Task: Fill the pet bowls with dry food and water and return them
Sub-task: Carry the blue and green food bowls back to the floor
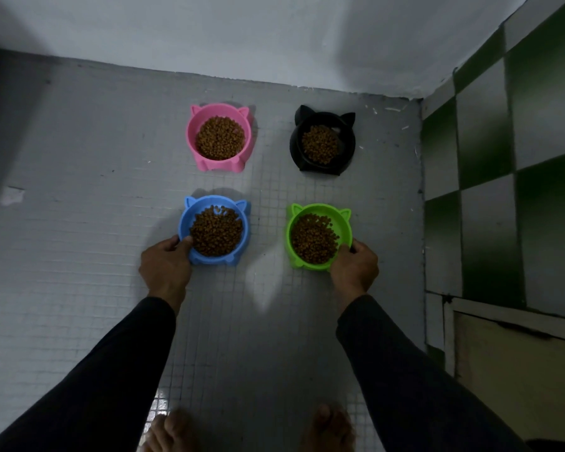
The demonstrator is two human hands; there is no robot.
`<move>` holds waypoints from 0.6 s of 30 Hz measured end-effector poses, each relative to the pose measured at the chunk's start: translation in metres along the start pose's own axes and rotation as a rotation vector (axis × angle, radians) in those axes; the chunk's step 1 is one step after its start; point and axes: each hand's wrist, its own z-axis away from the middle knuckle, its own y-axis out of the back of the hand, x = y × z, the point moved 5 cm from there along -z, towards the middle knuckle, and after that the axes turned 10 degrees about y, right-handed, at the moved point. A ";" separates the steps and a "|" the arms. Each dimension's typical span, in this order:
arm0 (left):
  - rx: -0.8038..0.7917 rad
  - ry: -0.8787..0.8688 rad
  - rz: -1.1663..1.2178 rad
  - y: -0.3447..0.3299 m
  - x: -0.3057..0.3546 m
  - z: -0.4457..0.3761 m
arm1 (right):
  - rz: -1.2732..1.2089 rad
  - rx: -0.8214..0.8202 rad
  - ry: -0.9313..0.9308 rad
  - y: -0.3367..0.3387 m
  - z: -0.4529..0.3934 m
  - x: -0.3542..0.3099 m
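- Four cat-eared bowls stand in a two-by-two square on the tiled floor (79,223), each holding dry kibble; no water is visible in any of them.
- Far row: pink bowl (219,138) on the left, black bowl (322,143) on the right, both untouched and well apart from the hands.
- Near row: blue bowl (214,230) on the left, green bowl (318,238) on the right.
- Left hand (167,265) — its grip is closed over the near-left rim of the blue bowl, thumb hooked inside against the kibble.
- Right hand (354,265) — its grip holds the near-right rim of the green bowl, fingers curled round the outer edge.
- Key relation: each bowl lies directly beyond its own hand, ears pointing away, so either a release or a lift runs straight along the forearm.
- Judgement: both near bowls appear seated flat on the floor; the food stage looks complete, water outstanding.
- The person's bare feet (327,429) sit at the near edge.
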 end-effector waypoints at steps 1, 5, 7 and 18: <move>0.007 -0.004 -0.005 0.001 0.000 -0.001 | -0.001 0.000 -0.006 0.000 0.001 0.001; 0.024 -0.005 -0.046 0.000 0.000 0.000 | 0.006 -0.028 0.015 -0.001 0.002 0.003; 0.044 0.000 -0.068 0.000 0.003 0.005 | 0.009 -0.040 0.017 -0.001 0.002 0.004; 0.055 -0.096 -0.460 -0.001 0.027 0.046 | 0.081 -0.221 0.017 -0.005 0.019 -0.010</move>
